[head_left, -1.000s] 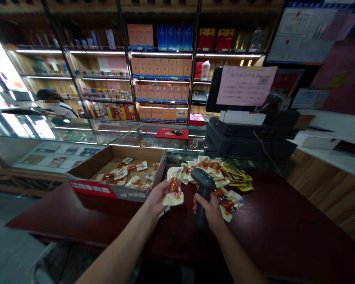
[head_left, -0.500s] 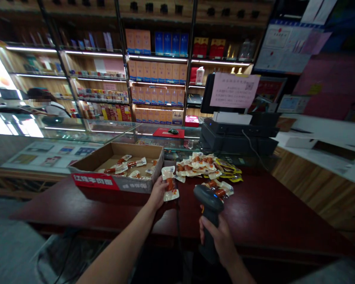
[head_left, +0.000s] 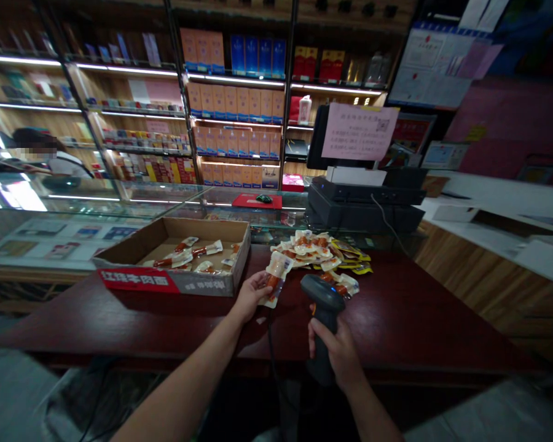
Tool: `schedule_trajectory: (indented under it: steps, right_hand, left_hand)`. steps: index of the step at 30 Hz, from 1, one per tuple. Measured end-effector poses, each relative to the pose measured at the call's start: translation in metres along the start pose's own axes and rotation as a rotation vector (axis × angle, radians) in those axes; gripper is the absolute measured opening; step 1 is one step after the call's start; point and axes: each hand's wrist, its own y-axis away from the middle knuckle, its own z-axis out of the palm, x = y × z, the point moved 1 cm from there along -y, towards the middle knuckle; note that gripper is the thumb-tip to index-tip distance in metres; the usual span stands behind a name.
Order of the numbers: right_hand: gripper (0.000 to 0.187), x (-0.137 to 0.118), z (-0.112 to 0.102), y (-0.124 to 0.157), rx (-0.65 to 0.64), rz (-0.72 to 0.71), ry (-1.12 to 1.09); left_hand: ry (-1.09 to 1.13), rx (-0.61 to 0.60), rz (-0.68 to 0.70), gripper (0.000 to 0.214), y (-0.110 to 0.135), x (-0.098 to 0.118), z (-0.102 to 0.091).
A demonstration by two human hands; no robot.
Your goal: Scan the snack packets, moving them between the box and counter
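Note:
My left hand [head_left: 252,296] is closed on a clear-and-white vacuum pack [head_left: 276,274] with reddish-brown meat inside, perhaps a sausage. It holds the pack tilted above the dark red table. Wrapped round the handle of a dark grey barcode scanner [head_left: 321,294] is my right hand [head_left: 336,347]; a blue light glows on the scanner's top. Behind both hands lies a pile of similar meat packs [head_left: 306,245], with yellow-edged packs [head_left: 350,255] at its right. A few packs [head_left: 343,283] lie partly hidden behind the scanner. More packs lie in the open cardboard box [head_left: 207,286] on the left.
The table [head_left: 396,319] meets a glass counter holding a red mat with a mouse [head_left: 263,198]. A monitor [head_left: 320,138] with a pink paper stands at the back right. A cable [head_left: 273,350] hangs over the table's front edge. Another person [head_left: 50,156] is at the far left.
My left hand has turned the meat pack so that its top leans right, nearer the scanner. The scanner stays in my right hand. The whole view has shifted slightly.

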Motion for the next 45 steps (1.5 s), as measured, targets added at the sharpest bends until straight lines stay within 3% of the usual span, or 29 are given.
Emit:
schedule_trajectory:
  steps: [8,15,19,23,27,31,36,39,42,45]
  right_hand:
    - [0.037,0.004,-0.001,-0.006,-0.028,-0.008,-0.009]
    - [0.039,0.001,-0.021,-0.012,0.112,-0.031,-0.083]
    - [0.036,-0.004,-0.048,-0.021,0.269,-0.086,-0.142]
    - [0.037,-0.013,-0.071,-0.025,0.369,-0.131,-0.181]
    - [0.036,-0.022,-0.084,-0.026,0.423,-0.149,-0.189]
    - [0.039,-0.027,-0.088,-0.024,0.452,-0.16,-0.199]
    - [0.039,-0.028,-0.088,-0.021,0.457,-0.168,-0.192]
    - [0.036,-0.026,-0.084,-0.021,0.431,-0.155,-0.178]
    - [0.035,-0.022,-0.077,-0.021,0.394,-0.114,-0.166]
    - [0.038,-0.014,-0.064,-0.022,0.356,-0.049,-0.144]
  left_hand:
    - [-0.015,-0.095,-0.04,0.038,0.002,0.002,0.003]
    - [0.033,-0.073,-0.108,0.043,0.001,-0.001,0.014]
    - [-0.136,-0.191,-0.119,0.049,-0.016,-0.002,0.04]
    - [-0.292,-0.235,0.013,0.04,-0.047,-0.015,0.079]
    - [-0.44,-0.24,0.008,0.033,-0.069,-0.039,0.116]
    - [-0.69,-0.238,0.011,0.034,-0.074,-0.055,0.136]
    - [-0.91,-0.178,0.369,0.032,-0.061,-0.046,0.135]
    - [-1.004,-0.208,0.474,0.026,-0.051,-0.03,0.126]
    - [-1.051,-0.175,0.528,0.016,-0.045,-0.005,0.108]
    - [-1.105,-0.101,0.595,0.012,-0.044,0.032,0.078]
